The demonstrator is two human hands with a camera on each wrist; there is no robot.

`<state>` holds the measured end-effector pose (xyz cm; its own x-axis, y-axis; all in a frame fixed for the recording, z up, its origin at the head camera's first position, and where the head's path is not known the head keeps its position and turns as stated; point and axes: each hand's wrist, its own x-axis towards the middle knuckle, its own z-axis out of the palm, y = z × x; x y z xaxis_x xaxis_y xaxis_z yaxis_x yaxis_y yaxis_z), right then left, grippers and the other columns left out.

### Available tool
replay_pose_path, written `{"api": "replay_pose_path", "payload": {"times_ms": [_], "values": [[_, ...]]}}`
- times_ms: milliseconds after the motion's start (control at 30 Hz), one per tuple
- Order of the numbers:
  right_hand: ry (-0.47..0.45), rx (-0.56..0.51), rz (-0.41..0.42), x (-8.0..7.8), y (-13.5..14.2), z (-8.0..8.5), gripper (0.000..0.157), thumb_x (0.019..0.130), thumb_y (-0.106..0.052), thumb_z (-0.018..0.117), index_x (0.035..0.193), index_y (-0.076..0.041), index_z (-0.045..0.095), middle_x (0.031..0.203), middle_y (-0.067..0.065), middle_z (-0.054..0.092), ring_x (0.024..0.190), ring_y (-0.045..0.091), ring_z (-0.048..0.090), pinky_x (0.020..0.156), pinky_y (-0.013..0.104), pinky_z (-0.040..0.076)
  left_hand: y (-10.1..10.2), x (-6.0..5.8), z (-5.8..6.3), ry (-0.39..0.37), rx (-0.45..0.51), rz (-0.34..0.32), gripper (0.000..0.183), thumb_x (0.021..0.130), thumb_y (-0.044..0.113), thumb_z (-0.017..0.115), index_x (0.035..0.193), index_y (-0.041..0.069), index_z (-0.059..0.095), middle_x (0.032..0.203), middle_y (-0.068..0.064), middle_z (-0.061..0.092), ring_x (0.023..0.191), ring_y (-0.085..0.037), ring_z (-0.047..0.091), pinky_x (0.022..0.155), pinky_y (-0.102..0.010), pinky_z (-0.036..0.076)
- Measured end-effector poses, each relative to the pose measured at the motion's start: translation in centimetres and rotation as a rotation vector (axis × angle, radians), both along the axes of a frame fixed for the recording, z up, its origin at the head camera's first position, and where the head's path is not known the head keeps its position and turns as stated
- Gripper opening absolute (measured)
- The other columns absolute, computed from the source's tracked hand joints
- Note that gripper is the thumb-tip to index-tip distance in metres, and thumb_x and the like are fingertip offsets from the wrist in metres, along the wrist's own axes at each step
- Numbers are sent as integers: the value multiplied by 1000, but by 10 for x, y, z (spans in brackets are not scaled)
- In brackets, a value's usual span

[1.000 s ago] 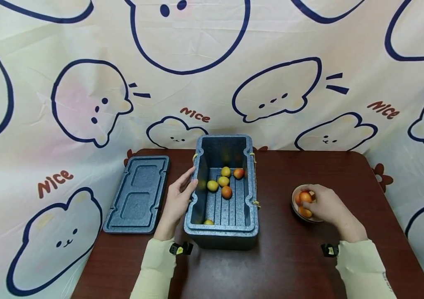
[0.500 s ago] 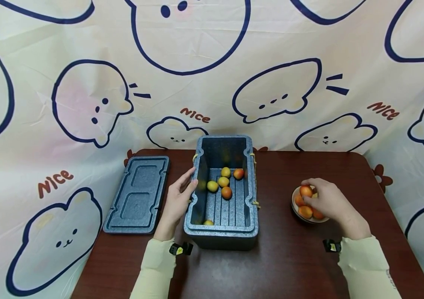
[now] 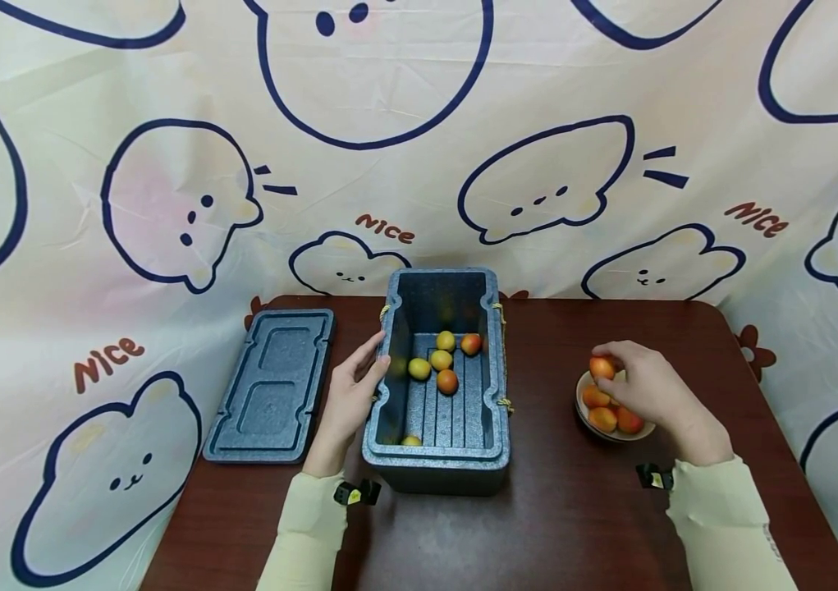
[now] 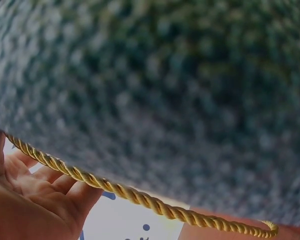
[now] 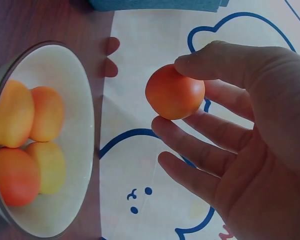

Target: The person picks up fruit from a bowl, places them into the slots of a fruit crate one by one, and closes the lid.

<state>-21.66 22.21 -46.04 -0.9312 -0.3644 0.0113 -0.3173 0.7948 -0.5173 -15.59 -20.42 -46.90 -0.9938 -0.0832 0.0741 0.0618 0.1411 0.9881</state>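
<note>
A pale cloth printed with navy-outlined cartoon figures, brown "Nice" lettering and reddish-brown flowers hangs behind and on both sides of a dark brown desk with rounded far corners; soft light glints off its near surface.

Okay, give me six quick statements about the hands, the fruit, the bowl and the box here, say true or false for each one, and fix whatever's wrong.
1. The right hand pinches an orange fruit. True.
2. Both hands hold fruit. False: the left hand only touches the box.
3. A gold cord shows along the box's side. True.
4. The box is covered. False: its lid lies beside it on the table.
5. The right wrist view shows four fruits in the bowl. True.
6. All the fruit in the box is yellow. False: two orange ones lie there too.
</note>
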Motion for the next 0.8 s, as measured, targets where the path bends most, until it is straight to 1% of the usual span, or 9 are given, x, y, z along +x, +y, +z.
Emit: {"api": "replay_pose_path", "payload": {"times_ms": [100,233,400,600,800], "values": [[13,-1,9,-1,-2,2,39,90,-13,73,125,1,65,124,23,63,102,39,62,90,59,51,0,0,-1,-1,1,2,44,105,21,58,148,14,53,152,-8,49,135,-20,49,108,-44,42],[17,-4,21,-2,-5,5,38,90,-12,73,125,1,65,125,23,62,103,39,63,91,58,51,-1,0,-1,2,1,3,44,105,21,58,148,14,53,152,-8,49,136,-19,48,109,-43,41],[-2,-14,26,-4,-10,8,39,91,-13,71,128,0,64,127,21,61,105,37,62,92,58,50,-1,0,-1,4,3,3,44,105,21,59,148,14,53,152,-8,48,137,-18,47,110,-46,40],[-5,-34,46,-7,-17,10,39,92,-14,71,128,-1,64,127,20,61,104,34,61,92,55,48,0,0,0,7,2,1,45,105,22,59,148,14,53,152,-8,48,137,-18,46,110,-46,39],[-23,-36,37,-9,-23,13,39,92,-15,70,129,-3,64,129,17,61,103,32,60,92,54,50,-1,0,-1,3,-1,0,45,105,22,58,148,14,53,153,-8,48,138,-19,46,110,-46,39]]}}
